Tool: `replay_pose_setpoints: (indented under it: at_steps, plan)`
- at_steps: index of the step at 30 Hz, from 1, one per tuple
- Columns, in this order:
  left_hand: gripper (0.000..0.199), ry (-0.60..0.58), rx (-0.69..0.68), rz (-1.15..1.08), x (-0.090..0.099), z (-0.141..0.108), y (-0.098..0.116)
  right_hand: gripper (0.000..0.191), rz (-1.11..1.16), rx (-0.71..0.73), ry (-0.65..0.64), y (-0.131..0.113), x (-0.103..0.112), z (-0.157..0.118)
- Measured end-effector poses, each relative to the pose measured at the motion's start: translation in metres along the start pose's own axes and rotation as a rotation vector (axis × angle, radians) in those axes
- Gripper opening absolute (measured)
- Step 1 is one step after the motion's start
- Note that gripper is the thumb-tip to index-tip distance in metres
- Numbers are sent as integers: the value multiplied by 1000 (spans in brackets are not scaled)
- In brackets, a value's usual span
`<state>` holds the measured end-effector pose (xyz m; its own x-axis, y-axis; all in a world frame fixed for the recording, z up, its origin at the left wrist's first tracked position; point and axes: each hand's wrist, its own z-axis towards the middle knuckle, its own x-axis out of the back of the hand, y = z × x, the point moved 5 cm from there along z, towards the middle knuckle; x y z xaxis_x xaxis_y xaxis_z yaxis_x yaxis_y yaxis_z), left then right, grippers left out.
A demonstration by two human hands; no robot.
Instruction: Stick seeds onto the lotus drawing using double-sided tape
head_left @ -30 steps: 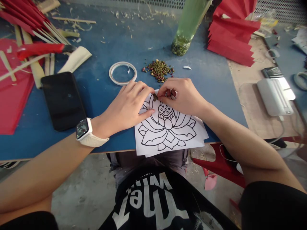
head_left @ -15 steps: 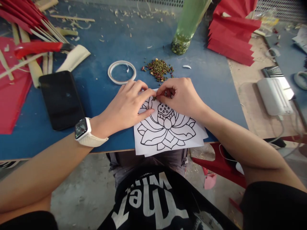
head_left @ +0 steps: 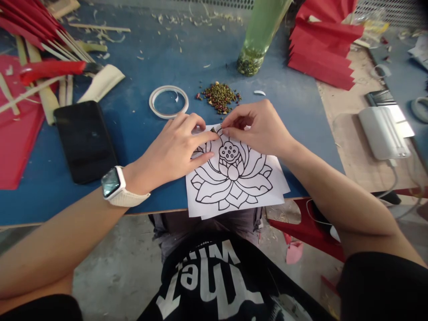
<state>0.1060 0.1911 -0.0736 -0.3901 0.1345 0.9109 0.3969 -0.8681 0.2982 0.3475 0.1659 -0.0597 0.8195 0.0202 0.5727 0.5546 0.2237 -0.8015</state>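
Observation:
A white sheet with a black-outlined lotus drawing (head_left: 234, 196) lies at the table's front edge, over another sheet. My left hand (head_left: 179, 145) rests on its upper left part, fingers apart and palm down, with nothing visible in it. My right hand (head_left: 264, 129) is at the sheet's top edge, thumb and index finger pinched together close to the left fingertips. Whatever is in the pinch is too small to make out. Small dark grains (head_left: 213, 130) show by the left index finger. Just beyond the hands is a pile of green and reddish beans (head_left: 220, 97).
A roll of double-sided tape (head_left: 151, 103) and a black phone (head_left: 86, 142) lie to the left. Farther left are a red-handled tool (head_left: 53, 70), bamboo strips and red paper. A green bottle (head_left: 262, 35) stands behind the beans. Pleated red paper (head_left: 323, 53) and a white power bank (head_left: 383, 133) are right.
My right hand has shifted slightly up and right, away from the left fingertips, uncovering more of the drawing's top. My left hand stays almost where it was.

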Motion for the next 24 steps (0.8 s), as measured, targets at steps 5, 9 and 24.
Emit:
replay_pose_setpoints:
  at_steps: [5,9,24]
  plan:
    - [35,-7,-1,5,0,0,0,14,12,31,73,2,6,1]
    - [46,-14,12,-7,-1,3,-4,10,-12,14,132,8,15,2]
    - [45,-58,4,37,3,3,-1,23,-577,-8,149,44,61,14]
